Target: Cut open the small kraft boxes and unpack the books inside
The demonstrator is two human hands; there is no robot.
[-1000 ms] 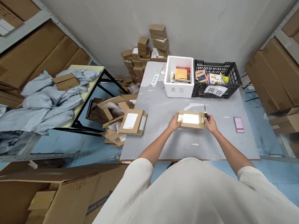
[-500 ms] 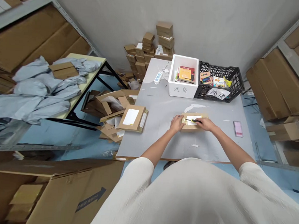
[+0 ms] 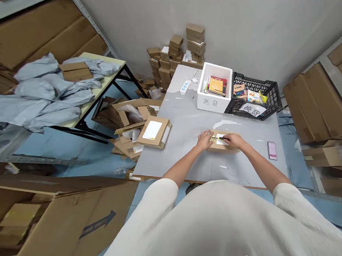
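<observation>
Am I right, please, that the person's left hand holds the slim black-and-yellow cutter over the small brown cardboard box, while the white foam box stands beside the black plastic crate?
Not quite: the head view shows the cutter over the cardboard box in the right hand, not the left hand. The foam box does stand beside the crate.

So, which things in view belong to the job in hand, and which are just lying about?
Seemingly in the job:
- cardboard box under the left hand
- cutter in the right hand

Apparently lying about:
- phone
- power strip
- grey parcels
</observation>
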